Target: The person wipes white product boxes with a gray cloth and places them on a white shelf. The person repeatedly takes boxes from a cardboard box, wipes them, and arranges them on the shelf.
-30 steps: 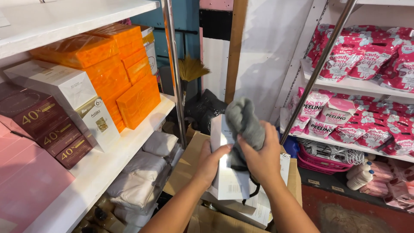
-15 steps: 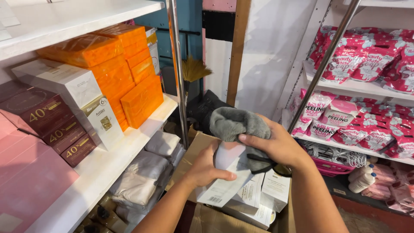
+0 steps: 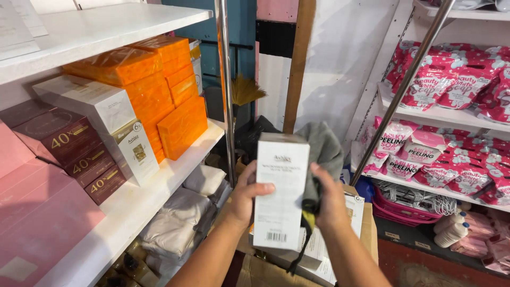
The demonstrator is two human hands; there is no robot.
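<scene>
Gripping a tall white carton upright, the fingers of the left hand wrap its left edge, the thumb lying across its printed front. The right hand closes its fingers on a grey cloth, which bunches up behind the carton's right side and rises a little above its top; the hand presses against the carton's right edge through the cloth. A dark strap and a yellow scrap hang down from this hand. The carton is held in the air, in front of the person, above an open cardboard box that holds more white cartons.

To the left, a white shelf carries orange wrapped packs stacked in tiers, white boxes beside them, dark maroon boxes next to those and pink boxes nearest the camera. Below that shelf lie bundles in pale plastic wrap. A metal pole stands upright between the shelf and the hands. To the right, a slanted metal pole crosses before shelves filled with pink and red sachets. Under them sits a pink basket, and white bottles lie near the floor.
</scene>
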